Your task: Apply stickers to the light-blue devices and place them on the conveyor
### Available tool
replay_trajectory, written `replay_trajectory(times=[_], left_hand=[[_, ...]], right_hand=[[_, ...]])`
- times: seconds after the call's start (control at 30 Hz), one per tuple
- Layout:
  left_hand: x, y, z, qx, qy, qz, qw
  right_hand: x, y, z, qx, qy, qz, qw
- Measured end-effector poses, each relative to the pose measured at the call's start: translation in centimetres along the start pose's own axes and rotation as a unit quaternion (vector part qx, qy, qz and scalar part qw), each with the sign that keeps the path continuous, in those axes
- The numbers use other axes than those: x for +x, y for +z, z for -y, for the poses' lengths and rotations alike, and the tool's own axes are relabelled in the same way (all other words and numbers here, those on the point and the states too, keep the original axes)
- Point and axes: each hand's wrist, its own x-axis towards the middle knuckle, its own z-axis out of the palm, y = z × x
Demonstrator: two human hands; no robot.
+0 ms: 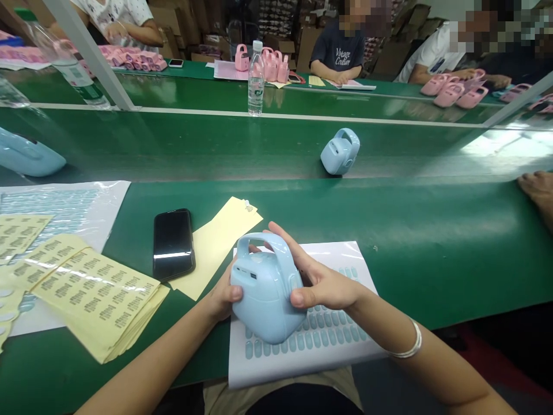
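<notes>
Device (266,305), glossy pale blue and round-cornered, with an arched handle (283,249) and small dark port openings (253,275), is held tilted: left hand (224,291) clamped on one side, right hand (322,283) on the other, over the sticker sheet (242,372) at the worktop's (432,248) near edge.

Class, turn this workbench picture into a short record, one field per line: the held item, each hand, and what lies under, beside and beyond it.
Held item: light-blue rounded plastic device with a loop handle
Left hand: grips the device's left side
Right hand: holds its right side, thumb near the handle's base
Underneath: white sheet with rows of pale-blue oval stickers
To the left: black rectangular smartphone; stack of yellow printed label sheets
Beyond: second light-blue handled device; clear plastic bottle
</notes>
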Motion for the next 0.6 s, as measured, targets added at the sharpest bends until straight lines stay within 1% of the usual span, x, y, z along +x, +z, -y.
replay_trajectory(times=[0.2, 0.37, 0.43, 0.53, 0.6], left_hand=[[0.0, -0.1, 0.0, -0.007, -0.003, 0.001, 1.0], [0.2, 0.3, -0.2, -0.02, 0.003, -0.003, 1.0], [0.2, 0.3, -0.4, -0.023, -0.001, -0.002, 1.0], [0.2, 0.0, -0.4, -0.026, -0.013, -0.001, 1.0], [0.1, -0.4, -0.3, -0.043, -0.025, -0.008, 0.999]], right_hand=[[0.2, -0.9, 0.6, -0.014, 0.027, 0.062, 0.998], [0.8, -1.5, 1.0, -0.019, 0.059, 0.081, 0.995], [1.0, -1.2, 0.9, -0.027, 0.052, 0.062, 0.996], [1.3, -0.4, 1.0, -0.068, 0.024, -0.002, 0.997], [1.7, -0.4, 1.2, -0.101, 0.009, -0.024, 0.995]])
